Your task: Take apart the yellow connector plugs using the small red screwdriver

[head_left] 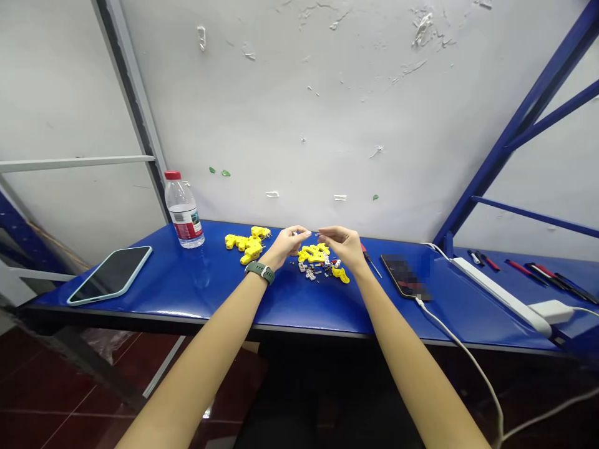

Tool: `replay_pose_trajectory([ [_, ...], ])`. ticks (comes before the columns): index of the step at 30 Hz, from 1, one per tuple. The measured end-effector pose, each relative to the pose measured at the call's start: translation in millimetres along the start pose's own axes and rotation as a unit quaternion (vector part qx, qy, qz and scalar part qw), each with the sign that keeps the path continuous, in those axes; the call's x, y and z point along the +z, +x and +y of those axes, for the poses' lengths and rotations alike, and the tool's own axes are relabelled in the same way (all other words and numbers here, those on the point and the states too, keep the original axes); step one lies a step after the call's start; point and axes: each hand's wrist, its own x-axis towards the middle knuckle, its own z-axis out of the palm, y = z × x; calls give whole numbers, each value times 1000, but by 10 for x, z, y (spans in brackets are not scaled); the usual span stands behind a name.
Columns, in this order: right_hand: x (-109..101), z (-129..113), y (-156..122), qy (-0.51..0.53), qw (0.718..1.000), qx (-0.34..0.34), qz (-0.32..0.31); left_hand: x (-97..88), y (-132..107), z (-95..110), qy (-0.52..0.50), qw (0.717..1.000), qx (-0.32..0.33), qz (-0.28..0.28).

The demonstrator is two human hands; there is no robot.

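Observation:
My left hand, with a green watch on its wrist, is closed above the blue table; a bit of white shows at its fingers, too small to name. Facing it, my right hand pinches a small metal part between thumb and fingertips. Below and between the hands lie yellow plastic shells, with small white, metal and dark parts scattered in front. A curved yellow shell rests under my right wrist. Left of my left hand sits a cluster of yellow plastic bodies with thin metal pins.
A water bottle and a phone in a pale case stand and lie at the left. Right of my arm are a screwdriver, a charging phone, a white power strip and several pens. A wall rises behind.

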Motion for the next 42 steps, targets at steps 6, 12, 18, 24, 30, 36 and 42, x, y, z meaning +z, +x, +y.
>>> replay_pose_trajectory([
  [6, 0, -38, -6, -7, 1000, -16, 0, 2, 5, -25, 12, 1000, 5, -16],
  [12, 0, -29, 3, 8, 1000, -4, -10, 24, -30, 22, 17, 1000, 6, -19],
  [18, 5, -14, 6, 6, 1000, -20, -5, 35, -41, 50, 11, 1000, 6, -14],
  [24, 9, -3, 7, -18, 1000, -25, 1, 18, -19, 18, 7, 1000, 11, -19],
  [30, 10, -2, 4, -31, 998, -49, -7, 25, -27, 30, 2, 999, 0, -36],
  [36, -2, -20, -13, -104, 991, -84, -12, 28, -39, 38, -8, 999, -11, -47],
  [42, -17, -43, -28, -131, 985, -109, -25, 12, -54, 61, -3, 998, -11, -58],
])
